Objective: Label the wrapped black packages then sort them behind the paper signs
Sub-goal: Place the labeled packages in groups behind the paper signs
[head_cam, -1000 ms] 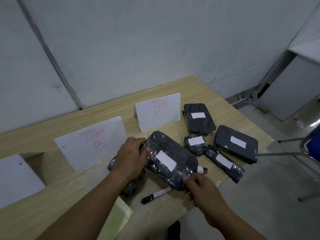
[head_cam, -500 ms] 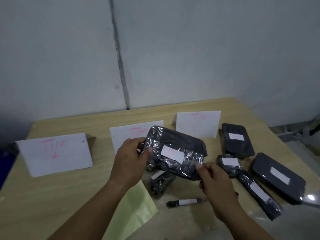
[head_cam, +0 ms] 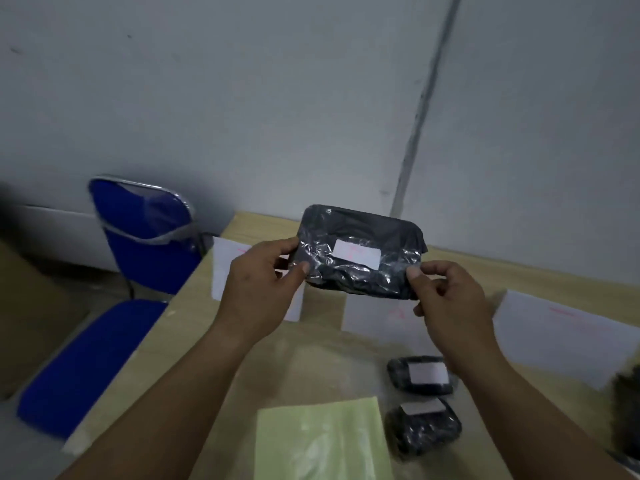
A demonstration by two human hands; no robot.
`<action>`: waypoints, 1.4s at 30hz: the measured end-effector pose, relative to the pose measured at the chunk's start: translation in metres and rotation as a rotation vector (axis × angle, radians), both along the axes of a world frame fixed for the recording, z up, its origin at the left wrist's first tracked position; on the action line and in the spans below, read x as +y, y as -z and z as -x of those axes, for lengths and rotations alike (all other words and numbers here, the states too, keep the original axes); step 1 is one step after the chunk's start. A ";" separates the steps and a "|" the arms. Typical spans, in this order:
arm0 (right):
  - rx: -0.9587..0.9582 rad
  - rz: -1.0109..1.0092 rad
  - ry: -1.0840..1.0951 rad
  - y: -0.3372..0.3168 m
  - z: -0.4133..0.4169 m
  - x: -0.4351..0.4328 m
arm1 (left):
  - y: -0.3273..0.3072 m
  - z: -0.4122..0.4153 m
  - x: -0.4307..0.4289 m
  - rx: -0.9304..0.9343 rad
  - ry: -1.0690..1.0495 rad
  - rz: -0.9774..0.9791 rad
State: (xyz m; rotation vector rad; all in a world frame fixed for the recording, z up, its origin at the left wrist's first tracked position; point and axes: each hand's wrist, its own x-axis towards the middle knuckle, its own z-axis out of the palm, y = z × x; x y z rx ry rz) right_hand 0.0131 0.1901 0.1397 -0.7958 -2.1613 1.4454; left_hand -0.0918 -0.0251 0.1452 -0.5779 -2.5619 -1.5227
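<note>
A large wrapped black package [head_cam: 360, 252] with a white label on its face is held up in the air above the wooden table [head_cam: 194, 306]. My left hand [head_cam: 258, 289] pinches its left edge and my right hand [head_cam: 450, 299] pinches its lower right corner. Three white paper signs stand on the table: the left sign [head_cam: 225, 268] partly behind my left hand, the middle sign [head_cam: 377, 318] below the package, the right sign [head_cam: 568, 341] further right. Two small labelled black packages [head_cam: 420, 375] [head_cam: 422, 426] lie near my right forearm.
A blue chair [head_cam: 138, 237] stands at the table's left end, close to its edge. A pale green sheet [head_cam: 322, 441] lies on the table at the front. Part of another dark package [head_cam: 627, 407] shows at the right border. A grey wall is close behind.
Both hands have lifted the large package higher and carried it leftward. The view has swung left, so the blue chair has appeared and the right-hand packages and marker have left the frame.
</note>
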 end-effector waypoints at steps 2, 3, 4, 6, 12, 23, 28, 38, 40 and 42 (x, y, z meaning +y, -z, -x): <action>-0.023 -0.009 -0.041 -0.001 0.036 -0.011 | -0.003 0.032 -0.014 0.002 -0.008 0.079; -0.039 -0.008 -0.062 0.000 0.054 -0.016 | -0.004 0.049 -0.021 0.008 -0.012 0.117; -0.060 -0.009 -0.079 0.001 0.072 -0.021 | -0.004 0.067 -0.028 0.015 -0.013 0.154; -0.106 -0.022 -0.108 0.005 0.106 -0.030 | -0.004 0.103 -0.038 0.010 -0.004 0.227; -0.246 -0.111 -0.136 0.027 0.211 -0.047 | 0.017 0.218 -0.061 -0.057 0.078 0.435; -0.487 -0.157 -0.208 0.092 0.320 -0.037 | 0.091 0.336 -0.048 -0.153 0.190 0.641; -0.592 -0.149 -0.273 0.113 0.345 -0.039 | 0.115 0.358 -0.044 -0.174 0.203 0.699; -0.619 -0.072 -0.286 0.130 0.348 -0.042 | 0.126 0.363 -0.039 -0.173 0.139 0.676; -0.622 -0.064 -0.286 0.130 0.347 -0.043 | 0.128 0.362 -0.039 -0.182 0.160 0.684; -0.637 -0.070 -0.300 0.131 0.349 -0.044 | 0.131 0.361 -0.039 -0.180 0.170 0.712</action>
